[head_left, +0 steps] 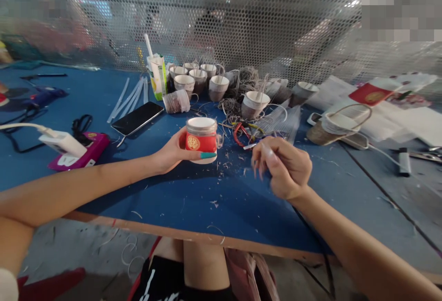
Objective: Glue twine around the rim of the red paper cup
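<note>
My left hand (171, 153) grips a small paper cup (201, 139) with a red band and a gold emblem, holding it just above the blue table (179, 195). My right hand (283, 165) hovers to the right of the cup, fingers curled loosely and slightly blurred; whether it pinches anything is unclear. Red-handled scissors (240, 134) lie just beyond, between the two hands. Bits of cut twine litter the table under the cup.
Several twine-wrapped cups (198, 80) stand at the back beside a drink carton (158, 76). A black phone (137, 118), white sticks (129, 96), a glue gun (43, 97), a pink box (81, 153) and a basket-like cup (333, 128) lie around. Perforated mesh rises behind.
</note>
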Motion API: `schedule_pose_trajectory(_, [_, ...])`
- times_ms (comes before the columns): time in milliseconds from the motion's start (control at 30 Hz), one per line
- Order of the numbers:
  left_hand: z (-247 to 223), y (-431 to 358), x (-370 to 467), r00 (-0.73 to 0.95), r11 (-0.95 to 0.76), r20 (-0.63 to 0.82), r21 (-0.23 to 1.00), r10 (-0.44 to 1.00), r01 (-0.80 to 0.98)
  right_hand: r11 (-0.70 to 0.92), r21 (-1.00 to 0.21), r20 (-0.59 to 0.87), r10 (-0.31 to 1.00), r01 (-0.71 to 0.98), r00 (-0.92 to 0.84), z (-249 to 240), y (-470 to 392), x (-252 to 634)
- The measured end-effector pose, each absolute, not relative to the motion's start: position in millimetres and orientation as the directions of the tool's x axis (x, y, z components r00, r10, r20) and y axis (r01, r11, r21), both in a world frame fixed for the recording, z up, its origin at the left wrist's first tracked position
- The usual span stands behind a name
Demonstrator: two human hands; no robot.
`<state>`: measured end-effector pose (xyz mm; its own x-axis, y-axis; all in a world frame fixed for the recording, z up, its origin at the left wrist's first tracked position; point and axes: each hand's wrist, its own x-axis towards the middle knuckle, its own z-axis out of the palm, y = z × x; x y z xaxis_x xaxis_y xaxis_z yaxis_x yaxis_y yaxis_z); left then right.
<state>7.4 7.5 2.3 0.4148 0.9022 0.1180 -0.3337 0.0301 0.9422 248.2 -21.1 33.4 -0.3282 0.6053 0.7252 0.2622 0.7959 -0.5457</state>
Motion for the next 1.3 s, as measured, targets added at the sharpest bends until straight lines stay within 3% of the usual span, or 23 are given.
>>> schedule_pose_trajectory(100, [1.8,8.0,6.3,0.431,0.023,0.126,0.946,0.893,-0.323,0.785,-0.573,0.725,0.62,0.236,-0.301,33.7,-19.2,248.7])
schedule_pose_trajectory(333, [-3.4,10.9,4.2,0.375,0.057,0.083,0.936,0.923,-0.347,0.727,-0.655,0.534,0.64,0.208,-0.553,29.2,-31.1,236.5])
schedule_pose_trajectory(533, [-3.9,10.1,5.0,0.399,0.05,0.089,0.945,0.913,-0.324,0.647,-0.699,0.538,0.757,0.307,-0.371,25.6,-25.6,233.9])
schedule_pose_trajectory(600, [-5.3,10.0,5.0,0.427,0.016,0.107,0.961,0.898,-0.277,0.659,-0.646,0.558,0.752,0.385,-0.35,25.6,-21.6,233.7])
schedule_pose_trajectory(733, [-6.0,7.7,5.3,0.459,-0.03,0.094,0.989,0.883,-0.146,0.764,-0.376,0.633,0.625,0.524,-0.457,26.7,-15.8,231.2])
schedule_pose_trajectory(967, [1.2,0.8,6.8,0.484,-0.011,0.036,0.998,0.874,-0.055,0.807,-0.072,0.676,0.471,0.586,-0.567,25.4,-16.2,224.4])
schedule_pose_trajectory(1133, [-2.4,4.1,5.6,0.491,0.03,0.033,0.992,0.87,-0.12,0.816,0.0,0.754,0.38,0.578,-0.536,26.1,-17.0,224.4])
schedule_pose_trajectory(1300, [-9.0,8.7,2.9,0.501,0.042,0.064,0.98,0.863,-0.197,0.804,-0.052,0.776,0.406,0.592,-0.483,24.0,-14.7,225.4])
